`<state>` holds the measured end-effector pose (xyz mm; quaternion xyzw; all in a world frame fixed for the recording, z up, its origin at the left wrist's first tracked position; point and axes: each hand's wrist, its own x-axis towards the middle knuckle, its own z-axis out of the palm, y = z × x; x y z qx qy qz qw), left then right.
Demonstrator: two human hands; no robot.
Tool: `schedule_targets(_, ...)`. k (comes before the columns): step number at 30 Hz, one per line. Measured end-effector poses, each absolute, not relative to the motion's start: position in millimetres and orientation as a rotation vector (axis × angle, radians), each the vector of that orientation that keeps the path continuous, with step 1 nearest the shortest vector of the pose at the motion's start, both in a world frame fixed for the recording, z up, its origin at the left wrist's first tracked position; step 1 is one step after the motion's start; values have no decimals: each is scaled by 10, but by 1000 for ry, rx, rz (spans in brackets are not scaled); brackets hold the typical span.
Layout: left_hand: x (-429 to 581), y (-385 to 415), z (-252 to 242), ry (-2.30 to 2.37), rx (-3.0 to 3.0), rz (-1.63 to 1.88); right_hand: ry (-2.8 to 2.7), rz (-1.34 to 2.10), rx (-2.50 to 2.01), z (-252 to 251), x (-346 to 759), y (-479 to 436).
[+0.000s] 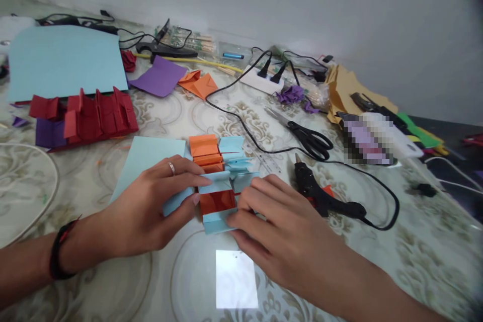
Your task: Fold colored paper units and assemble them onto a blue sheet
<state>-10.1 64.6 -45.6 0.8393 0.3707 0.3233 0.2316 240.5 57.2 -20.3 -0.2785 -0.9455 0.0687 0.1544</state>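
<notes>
A folded paper piece [218, 181] of orange and light blue strips lies on the patterned table [377, 261] in front of me. My left hand [151, 209], with a ring on one finger, lies over its left side, fingers stretched and pressing the blue strip. My right hand [279, 226] comes in from the lower right, its fingertips pinching and pressing the piece's right and lower blue edge. A light blue sheet [147, 158] lies partly under my left hand.
A black glue gun [320, 196] with its cord lies just right of my right hand, scissors [305, 136] beyond it. A red folded paper piece [88, 115], a large blue sheet [62, 60], purple paper [160, 76], orange scraps [198, 83] and a power strip [262, 80] lie farther back.
</notes>
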Motion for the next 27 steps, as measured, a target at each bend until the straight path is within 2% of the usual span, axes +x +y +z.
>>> schedule_targets(18,-105,637,-482,996,2319,1016,-2765,249,-811,-137,2441,560)
schedule_targets(27,-80,654,-536,965,2461,938,-2737,103,-812,-230,2447,630)
